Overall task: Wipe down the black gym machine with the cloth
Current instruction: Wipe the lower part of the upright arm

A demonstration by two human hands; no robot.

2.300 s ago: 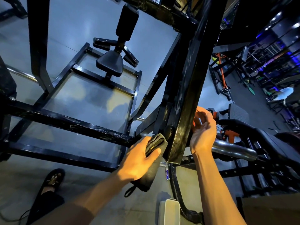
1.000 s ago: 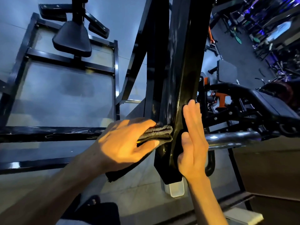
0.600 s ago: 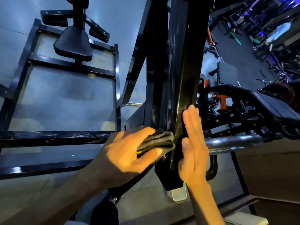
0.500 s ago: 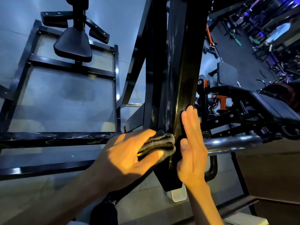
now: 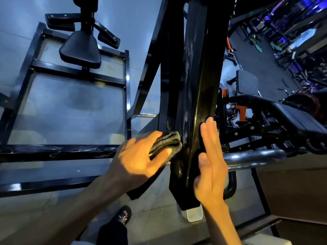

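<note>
Dark folded cloth [image 5: 167, 145], clamped in the left hand [image 5: 139, 159], presses the black machine post [image 5: 196, 96] at nine o'clock; right hand [image 5: 210, 167] lies flat, fingers together, at three o'clock.

Dim, wide-angle warp, warm glow on hands [image 5: 141, 161].

Grey floor [image 5: 70, 106] bears black machine frame [image 5: 77, 75]; sandalled foot [image 5: 123, 215] stands there.

Left hand [image 5: 139, 160] grips folded dark cloth [image 5: 167, 144], pressing it against left face of black machine post [image 5: 198, 96]. Right hand [image 5: 210, 165] flat, fingers straight, on post's right face. Padded seat [image 5: 80, 50] behind; chrome bar [image 5: 256, 156] to right.
</note>
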